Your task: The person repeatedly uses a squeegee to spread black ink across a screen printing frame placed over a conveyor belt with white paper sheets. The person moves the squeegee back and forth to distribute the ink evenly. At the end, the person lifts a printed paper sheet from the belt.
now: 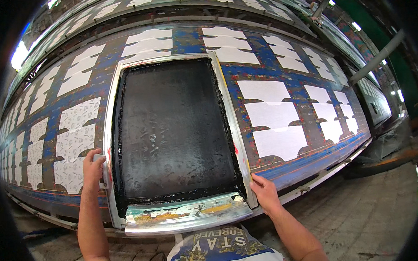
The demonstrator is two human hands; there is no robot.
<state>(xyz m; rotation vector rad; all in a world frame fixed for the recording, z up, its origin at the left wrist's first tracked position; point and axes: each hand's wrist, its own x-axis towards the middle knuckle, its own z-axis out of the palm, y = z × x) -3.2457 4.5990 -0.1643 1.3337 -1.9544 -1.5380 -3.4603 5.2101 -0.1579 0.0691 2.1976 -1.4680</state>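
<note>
A large screen printing frame [228,109] with pale metal sides lies in front of me on a long table. Black ink coats its mesh [172,124], thicker along the edges, and faint small motifs show through. Across its near end rests a wide metal squeegee [187,213] streaked with green, yellow and white. My left hand [93,169] is closed at the frame's left side, by a whitish block. On the right side, near the lower corner, my right hand [265,193] grips the frame's edge, thumb on top. The underside of both grips is hidden.
White cut fabric pieces [278,141] lie in rows on the blue and grey stained table [248,73]. Left of the frame, several pieces [75,142] carry small grey prints. A metal rail [327,164] edges the table's near side. Another table with white pieces stands beyond.
</note>
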